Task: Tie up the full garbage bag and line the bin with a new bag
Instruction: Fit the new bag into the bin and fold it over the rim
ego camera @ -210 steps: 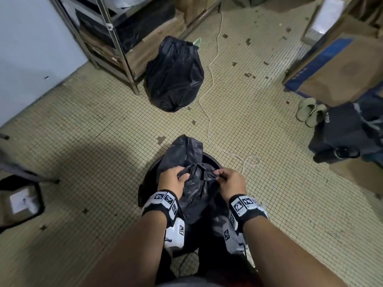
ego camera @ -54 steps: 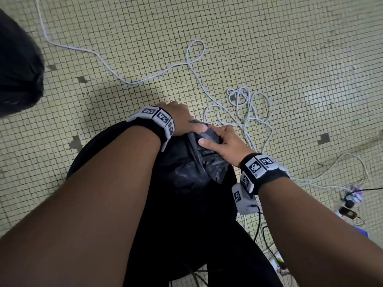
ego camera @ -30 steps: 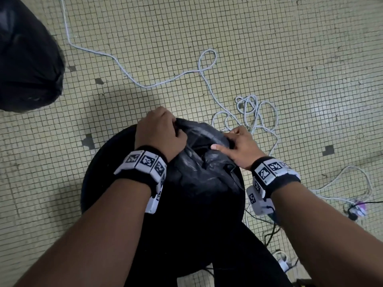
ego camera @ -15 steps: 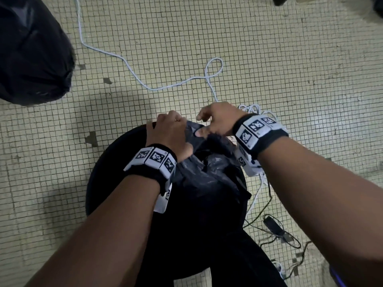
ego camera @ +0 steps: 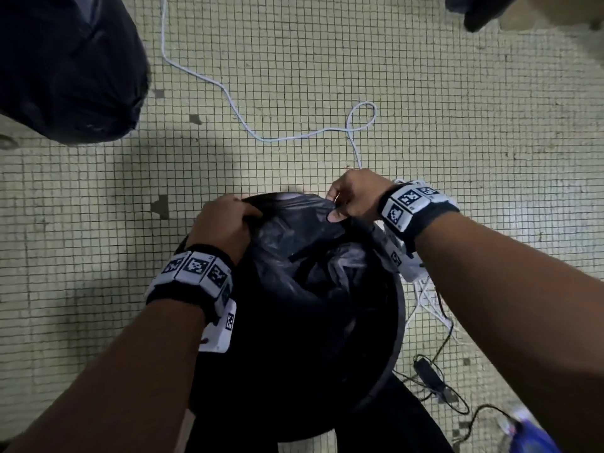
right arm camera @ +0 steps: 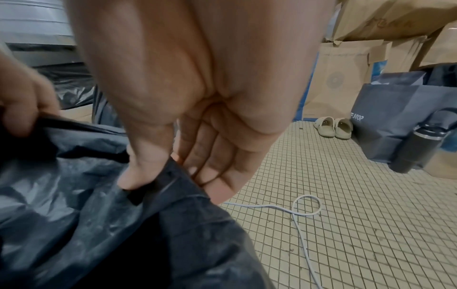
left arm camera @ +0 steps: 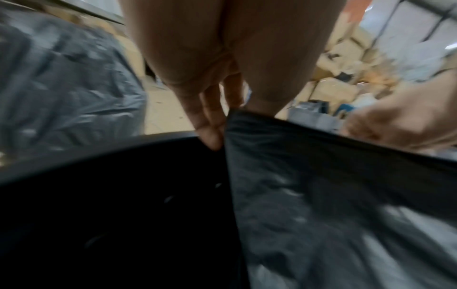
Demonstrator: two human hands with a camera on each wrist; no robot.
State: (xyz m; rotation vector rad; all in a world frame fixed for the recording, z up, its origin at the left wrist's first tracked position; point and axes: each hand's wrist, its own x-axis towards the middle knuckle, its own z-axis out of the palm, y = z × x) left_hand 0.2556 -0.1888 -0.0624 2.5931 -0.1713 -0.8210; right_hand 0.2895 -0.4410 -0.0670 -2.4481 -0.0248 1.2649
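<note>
A round black bin [ego camera: 390,361] stands on the tiled floor below me, with a new black bag [ego camera: 313,253] loose inside it. My left hand [ego camera: 225,220] grips the bag's top edge at the bin's far left rim. My right hand [ego camera: 351,197] pinches the same edge at the far right, thumb inside the bag [right arm camera: 111,205] and fingers outside. The edge is stretched between both hands [left arm camera: 321,136]. In the left wrist view the bin's rim [left arm camera: 99,148] curves in front of my fingers [left arm camera: 210,125]. The tied full bag [ego camera: 65,67] sits on the floor at the top left.
A white cable [ego camera: 327,135] loops across the tiles beyond the bin. Black cables and an adapter [ego camera: 428,377] lie to the bin's right. In the right wrist view, slippers [right arm camera: 333,127], a dark bottle [right arm camera: 418,148], a grey bag [right arm camera: 395,109] and cardboard boxes [right arm camera: 341,74] stand at the far right.
Both hands have spread apart along the bin's far rim, drawing the bag's edge taut between them. The right hand moved from the right side up to the far rim.
</note>
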